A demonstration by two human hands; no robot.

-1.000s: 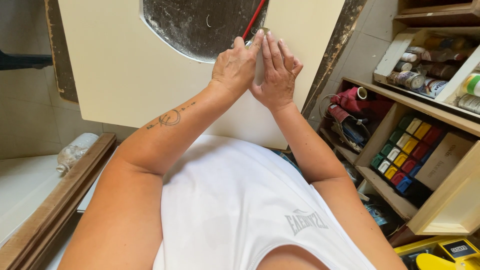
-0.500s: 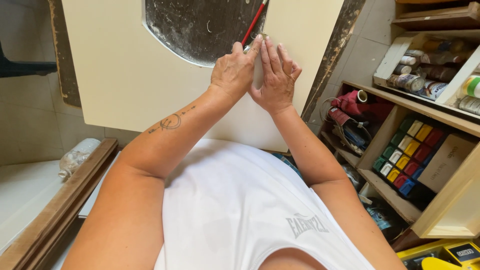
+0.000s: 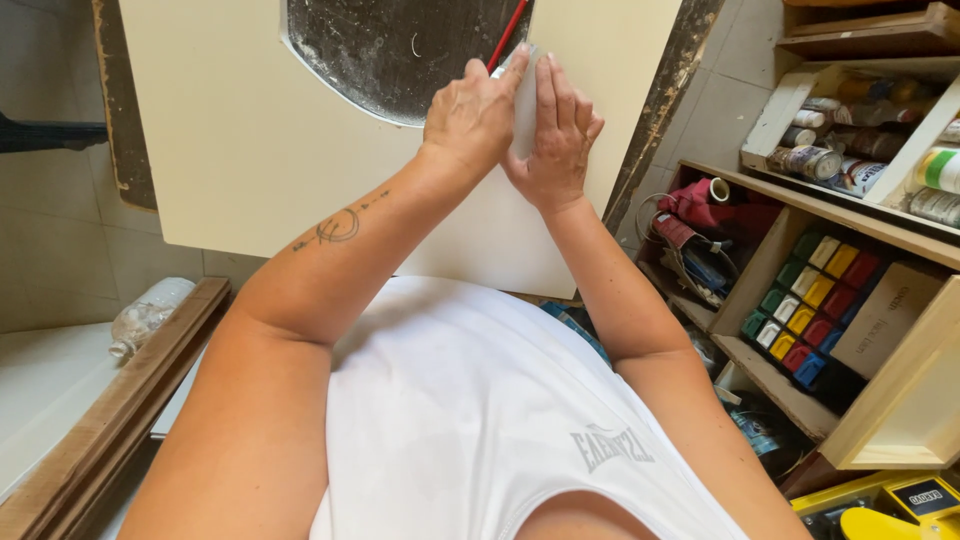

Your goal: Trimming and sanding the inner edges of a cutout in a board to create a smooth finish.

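— Which packages are seen on the right side?

— A set of small square paint pots (image 3: pixel 812 298) in green, white, yellow, red and blue is kept in rows inside a wooden compartment. Just beside it, further right, a flat brown cardboard box (image 3: pixel 880 318) is leaned.

— And on the far shelf?

— Several cylindrical cans with printed labels (image 3: pixel 815 160) are laid on their sides in a white wooden tray (image 3: pixel 775 125). A white bottle with a green band (image 3: pixel 938 170) is seen at the right edge.

— Is any label found near the bottom?

— Yes, a small dark rectangular label (image 3: pixel 921 497) is placed on a yellow tool case (image 3: pixel 850 492) at the near right corner.

— And on the left?

— A crumpled clear plastic bag (image 3: pixel 148 312) is laid beside a wooden plank (image 3: pixel 110 420).
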